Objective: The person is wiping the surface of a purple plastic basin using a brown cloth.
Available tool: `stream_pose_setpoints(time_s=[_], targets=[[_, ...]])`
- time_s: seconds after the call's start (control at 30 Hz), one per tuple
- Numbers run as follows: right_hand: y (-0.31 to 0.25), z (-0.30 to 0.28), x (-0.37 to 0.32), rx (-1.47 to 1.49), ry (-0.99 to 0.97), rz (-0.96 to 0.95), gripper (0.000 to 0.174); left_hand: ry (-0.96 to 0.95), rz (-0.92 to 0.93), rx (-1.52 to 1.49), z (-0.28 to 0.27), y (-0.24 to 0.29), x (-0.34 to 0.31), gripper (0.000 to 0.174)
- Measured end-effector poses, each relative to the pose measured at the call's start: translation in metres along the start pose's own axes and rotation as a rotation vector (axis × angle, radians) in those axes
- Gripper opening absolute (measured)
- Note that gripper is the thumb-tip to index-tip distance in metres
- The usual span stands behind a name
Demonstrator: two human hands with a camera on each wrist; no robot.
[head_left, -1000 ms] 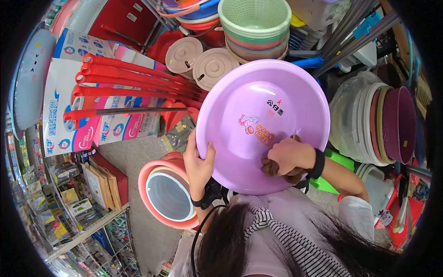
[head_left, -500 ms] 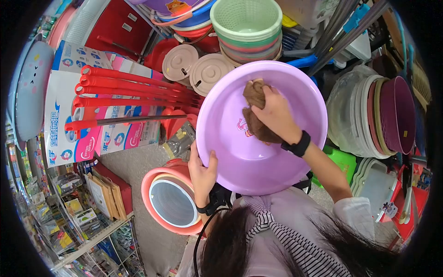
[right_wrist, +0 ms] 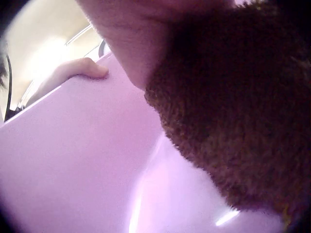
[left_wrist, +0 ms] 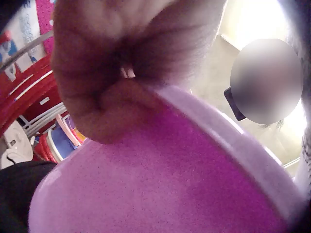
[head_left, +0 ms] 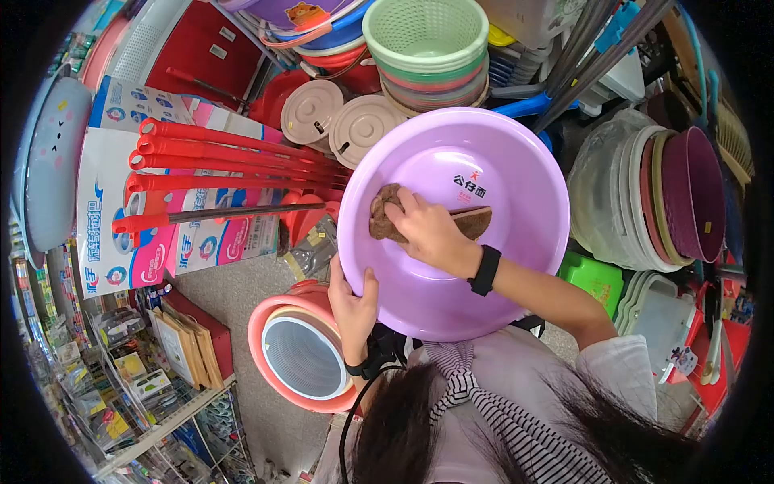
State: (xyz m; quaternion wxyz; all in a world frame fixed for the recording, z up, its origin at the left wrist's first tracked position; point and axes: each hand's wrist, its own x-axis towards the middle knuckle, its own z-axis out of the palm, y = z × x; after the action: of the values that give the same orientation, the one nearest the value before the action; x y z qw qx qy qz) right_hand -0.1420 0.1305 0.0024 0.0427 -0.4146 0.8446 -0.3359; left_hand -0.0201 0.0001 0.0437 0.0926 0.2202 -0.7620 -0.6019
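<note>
A purple plastic basin (head_left: pixel 508 282) with printed characters on its bottom is held up in front of the person's body. The left hand (head_left: pixel 353 310) grips its rim at the lower left, thumb over the inside and fingers around the outside. Inside the basin, the right hand (head_left: pixel 434 234) holds a bunched brown cloth (head_left: pixel 381 214) against the left part of the inner wall. A loose end of the cloth spreads to the right, under the hand. Fuzzy brown pile of the cloth (right_wrist: pixel 233 116) fills much of the right wrist view, where fingertips are hidden.
Left of the basin are red-handled poles (head_left: pixel 234 157) and printed boxes (head_left: pixel 121 194). Below them a pink bucket (head_left: pixel 262 355) stands on the floor. Stacked green baskets (head_left: pixel 427 36) rise behind; nested tubs (head_left: pixel 697 198) stand at the right. A wire shelf (head_left: pixel 153 436) holds packaged goods.
The right hand with the cloth has gone from the basin's lower right, up to its far side, then to the left inner wall. The left hand keeps its grip on the rim.
</note>
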Motion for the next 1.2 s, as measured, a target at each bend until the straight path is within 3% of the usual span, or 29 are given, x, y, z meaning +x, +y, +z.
stream_pose_setpoints(time_s=[0.1,0.23,0.33,0.4,0.63,0.7,0.77,0.8,0.87,0.97,1.03,1.2], targets=[[0.007,-0.008,0.003,-0.07,0.019,0.018,0.045,-0.003,-0.034,-0.04,0.001,-0.001,0.001,0.038],[0.031,-0.026,0.007,-0.292,0.172,0.195,0.039,-0.001,-0.006,-0.007,0.0,-0.009,0.003,0.038],[0.037,-0.048,0.0,-0.465,0.097,0.351,0.03,-0.002,-0.019,-0.044,0.001,-0.008,0.003,0.037],[0.039,-0.055,-0.007,-0.689,-0.091,0.543,0.023,-0.008,-0.028,-0.041,0.0,-0.01,0.003,0.037],[0.058,-0.044,-0.052,-0.856,-0.3,0.427,0.007,-0.011,-0.002,-0.009,0.0,-0.007,0.006,0.039],[0.06,-0.052,-0.053,-0.78,-0.26,0.41,0.015,-0.018,-0.011,-0.024,-0.001,-0.007,0.009,0.039],[0.065,-0.069,-0.051,-0.338,-0.159,0.416,0.028,-0.025,-0.023,-0.036,0.0,-0.007,0.009,0.04],[0.061,-0.077,-0.045,-0.34,-0.159,0.413,0.028,-0.024,0.004,-0.01,0.001,-0.006,0.009,0.037],[0.05,-0.086,-0.031,-0.072,-0.043,0.511,0.042,-0.024,0.034,0.015,0.003,-0.004,0.01,0.034],[0.043,-0.072,-0.015,0.082,0.127,0.428,0.043,-0.052,0.019,0.018,0.004,0.002,0.008,0.033],[0.041,-0.058,-0.004,0.109,0.133,0.454,0.049,-0.047,-0.039,-0.036,0.006,0.007,0.008,0.042],[0.024,-0.032,0.018,0.326,0.264,0.272,0.049,-0.025,0.016,-0.039,0.009,0.007,0.005,0.04]])
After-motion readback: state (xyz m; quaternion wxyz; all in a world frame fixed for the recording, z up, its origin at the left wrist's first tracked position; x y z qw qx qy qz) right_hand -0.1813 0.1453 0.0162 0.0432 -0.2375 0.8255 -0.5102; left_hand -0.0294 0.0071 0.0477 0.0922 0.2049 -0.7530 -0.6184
